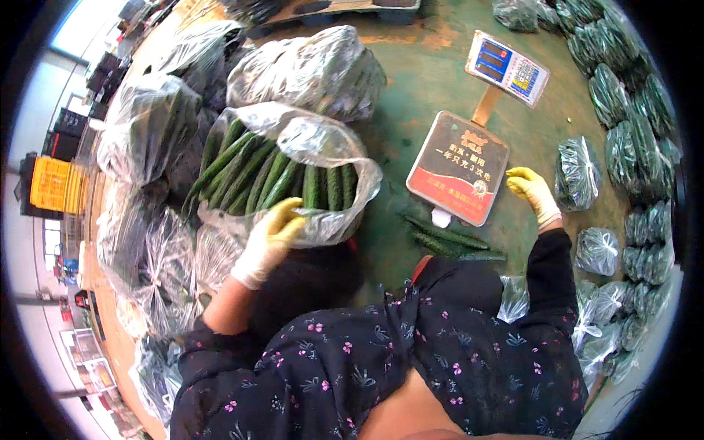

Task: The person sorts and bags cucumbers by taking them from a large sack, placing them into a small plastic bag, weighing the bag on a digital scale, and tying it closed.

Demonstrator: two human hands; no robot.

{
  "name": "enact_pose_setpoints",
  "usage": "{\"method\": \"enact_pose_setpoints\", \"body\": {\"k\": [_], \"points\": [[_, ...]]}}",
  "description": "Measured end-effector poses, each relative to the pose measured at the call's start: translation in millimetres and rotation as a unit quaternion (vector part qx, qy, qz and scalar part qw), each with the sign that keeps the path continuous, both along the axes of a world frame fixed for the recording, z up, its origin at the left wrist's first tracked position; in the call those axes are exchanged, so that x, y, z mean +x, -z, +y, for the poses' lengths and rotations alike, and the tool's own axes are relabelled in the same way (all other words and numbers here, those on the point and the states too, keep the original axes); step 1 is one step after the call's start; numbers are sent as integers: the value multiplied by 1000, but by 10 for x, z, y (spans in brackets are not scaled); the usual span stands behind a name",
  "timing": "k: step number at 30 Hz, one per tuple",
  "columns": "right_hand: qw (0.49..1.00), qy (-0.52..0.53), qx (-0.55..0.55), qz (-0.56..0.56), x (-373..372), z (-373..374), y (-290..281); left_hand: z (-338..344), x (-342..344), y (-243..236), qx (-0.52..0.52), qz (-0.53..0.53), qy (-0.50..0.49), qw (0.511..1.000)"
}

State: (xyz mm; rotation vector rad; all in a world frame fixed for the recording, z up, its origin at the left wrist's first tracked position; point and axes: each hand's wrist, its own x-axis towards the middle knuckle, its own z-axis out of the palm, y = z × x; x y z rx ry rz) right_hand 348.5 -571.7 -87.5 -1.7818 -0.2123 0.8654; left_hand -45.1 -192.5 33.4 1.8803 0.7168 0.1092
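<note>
A large clear plastic bag (pixel 364 187) stands open in front of me, full of long dark green cucumbers (pixel 265 172). My left hand (pixel 273 238), in a pale glove with yellow fingers, is over the bag's near rim with its fingers apart and nothing in it. To the right lies a digital scale (pixel 458 165) with a bare black and red platform and a raised display (pixel 507 67). My right hand (pixel 533 192), gloved alike, is beside the platform's right edge, fingers loosely spread and holding nothing. A few loose cucumbers (pixel 451 238) lie on the green floor just below the scale.
Several filled plastic bags (pixel 304 73) crowd the left and far side. On the right are rows of bagged cucumbers (pixel 634 154), with single tied bags (pixel 577 172) nearer the scale. A pallet (pixel 334 9) is at the far edge, and a yellow crate (pixel 50 183) at far left.
</note>
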Motion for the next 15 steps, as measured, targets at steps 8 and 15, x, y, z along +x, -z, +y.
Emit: {"method": "enact_pose_setpoints", "body": {"k": [8, 15], "points": [[978, -197, 47, -42, -1016, 866, -831, 614, -2551, -112, 76, -22, -313, 946], [961, -271, 1, -59, -1474, 1414, -1048, 54, -4057, 257, -65, 115, -430, 893]]}}
